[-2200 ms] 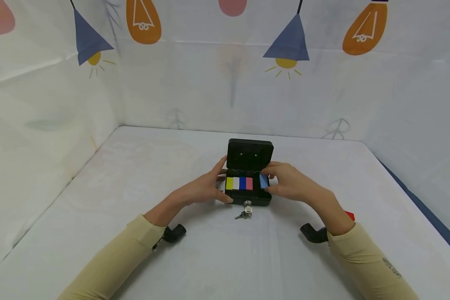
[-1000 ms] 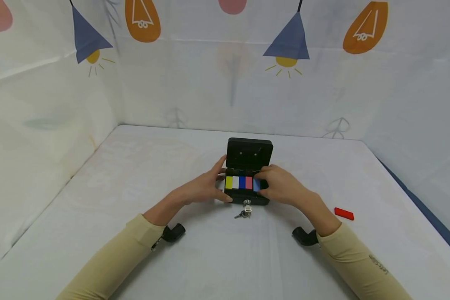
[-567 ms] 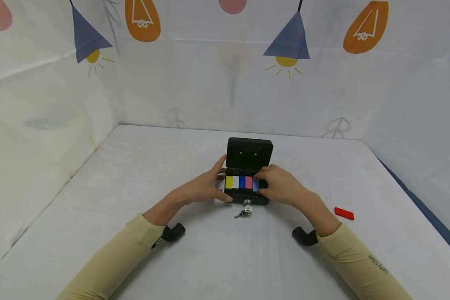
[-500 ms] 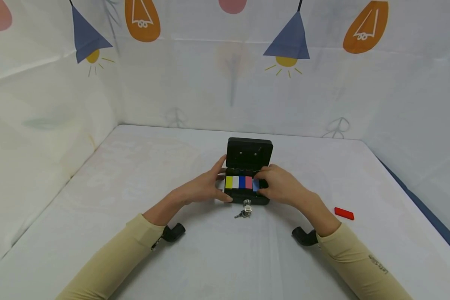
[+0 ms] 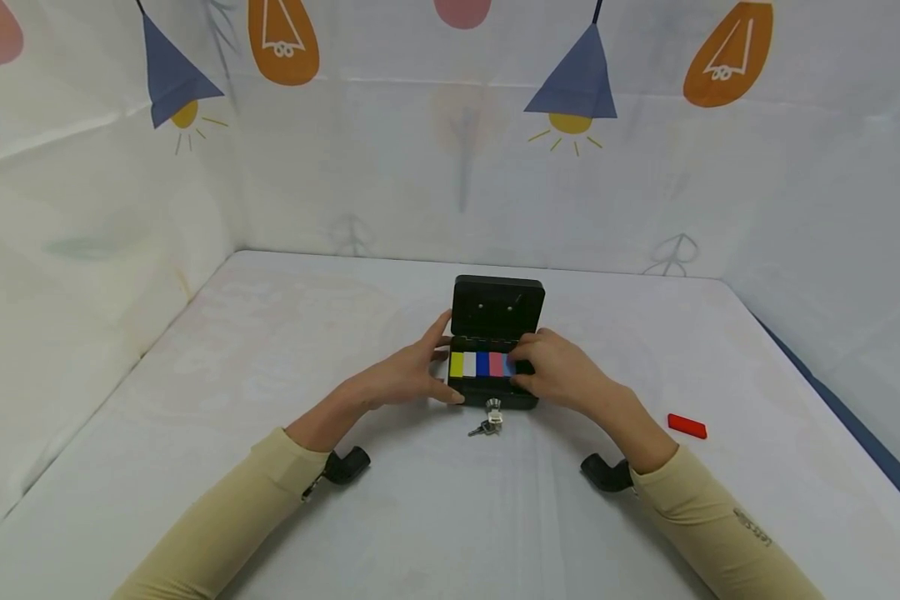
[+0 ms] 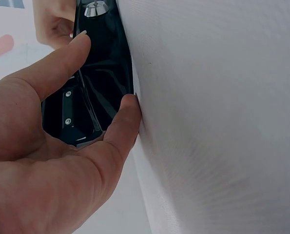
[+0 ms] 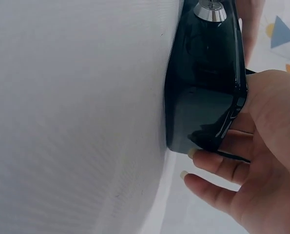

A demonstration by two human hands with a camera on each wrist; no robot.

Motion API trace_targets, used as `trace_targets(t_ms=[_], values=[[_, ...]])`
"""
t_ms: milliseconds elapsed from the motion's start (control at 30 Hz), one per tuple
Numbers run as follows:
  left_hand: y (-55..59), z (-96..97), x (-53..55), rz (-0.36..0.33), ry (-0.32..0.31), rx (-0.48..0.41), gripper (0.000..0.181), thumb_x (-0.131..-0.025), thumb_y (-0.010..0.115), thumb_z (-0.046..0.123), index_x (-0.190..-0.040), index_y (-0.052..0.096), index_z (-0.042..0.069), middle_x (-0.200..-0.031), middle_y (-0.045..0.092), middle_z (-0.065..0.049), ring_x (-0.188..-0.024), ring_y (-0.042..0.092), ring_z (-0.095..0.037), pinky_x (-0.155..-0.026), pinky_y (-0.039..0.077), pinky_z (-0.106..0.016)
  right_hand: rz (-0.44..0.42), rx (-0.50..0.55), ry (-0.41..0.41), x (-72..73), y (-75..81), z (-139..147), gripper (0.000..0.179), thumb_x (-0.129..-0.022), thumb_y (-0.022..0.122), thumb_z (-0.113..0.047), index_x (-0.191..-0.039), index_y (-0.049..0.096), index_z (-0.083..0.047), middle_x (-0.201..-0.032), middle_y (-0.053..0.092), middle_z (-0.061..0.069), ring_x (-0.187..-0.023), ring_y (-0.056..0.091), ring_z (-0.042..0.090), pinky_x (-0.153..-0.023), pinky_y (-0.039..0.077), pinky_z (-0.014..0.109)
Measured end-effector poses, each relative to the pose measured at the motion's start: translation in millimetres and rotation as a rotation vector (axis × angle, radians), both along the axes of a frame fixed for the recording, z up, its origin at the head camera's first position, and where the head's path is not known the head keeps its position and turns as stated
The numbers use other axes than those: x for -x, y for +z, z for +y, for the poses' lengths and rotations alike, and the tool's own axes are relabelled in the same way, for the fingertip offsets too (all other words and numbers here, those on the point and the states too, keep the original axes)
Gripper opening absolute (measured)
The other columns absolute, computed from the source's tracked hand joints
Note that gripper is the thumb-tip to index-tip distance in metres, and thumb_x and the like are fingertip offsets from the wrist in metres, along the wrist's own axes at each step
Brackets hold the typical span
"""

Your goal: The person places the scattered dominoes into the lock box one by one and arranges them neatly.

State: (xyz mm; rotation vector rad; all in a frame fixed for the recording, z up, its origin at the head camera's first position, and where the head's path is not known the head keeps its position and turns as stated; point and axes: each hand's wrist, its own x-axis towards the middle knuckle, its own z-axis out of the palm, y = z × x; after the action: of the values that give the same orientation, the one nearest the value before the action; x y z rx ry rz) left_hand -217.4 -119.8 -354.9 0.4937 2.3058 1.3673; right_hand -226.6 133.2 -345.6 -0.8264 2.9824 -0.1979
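A small black cash box (image 5: 487,393) stands with its lid (image 5: 497,307) raised. Inside, yellow (image 5: 457,365), white (image 5: 470,365), blue (image 5: 483,365) and pink (image 5: 496,365) blocks form a row. At the row's right end my right hand (image 5: 570,367) pinches a light blue block (image 5: 507,367), largely covered by the fingers. My left hand (image 5: 405,377) holds the box's left end, thumb (image 6: 69,58) at the front edge and the other fingers along the side. From the lock (image 5: 493,405) hangs a key (image 5: 484,428). In the right wrist view, the box wall hides the block.
A red block (image 5: 687,426) lies on the white table (image 5: 450,517), to the right of the right forearm. Black wrist cameras (image 5: 347,466) sit under both sleeves. A white cloth wall (image 5: 390,183) with printed lamps rises behind the table.
My right hand has moved left with the light blue block, from the box's right side up to the pink block. The red block shows fully now. My left hand has stayed in place.
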Motion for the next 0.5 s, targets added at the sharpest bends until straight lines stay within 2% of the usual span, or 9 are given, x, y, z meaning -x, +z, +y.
trace_targets(t_ms=[267,500], values=[[0.6,0.1,0.0,-0.001,0.006,0.003,0.124,-0.077,0.086,0.016,-0.155,-0.006,0.049,-0.162,0.027,-0.003,-0.15,0.031,-0.026,-0.119,0.028,-0.055,-0.014,0.007,-0.003,0.4,0.4,-0.2,0.031,-0.091,0.071,-0.024,-0.118,0.073,-0.01,-0.121,0.068,0.009,-0.11,0.059,0.027,-0.095,0.053,0.044],[-1.3,-0.9,0.4,-0.006,0.004,-0.004,0.124,-0.077,0.086,0.016,-0.154,-0.006,0.051,-0.162,0.028,-0.003,-0.15,0.031,-0.026,-0.118,0.029,-0.056,-0.047,0.063,0.019,1.9,1.9,4.4,0.032,-0.091,0.069,-0.022,-0.12,0.072,-0.008,-0.12,0.068,0.009,-0.112,0.061,0.027,-0.098,0.052,0.046]])
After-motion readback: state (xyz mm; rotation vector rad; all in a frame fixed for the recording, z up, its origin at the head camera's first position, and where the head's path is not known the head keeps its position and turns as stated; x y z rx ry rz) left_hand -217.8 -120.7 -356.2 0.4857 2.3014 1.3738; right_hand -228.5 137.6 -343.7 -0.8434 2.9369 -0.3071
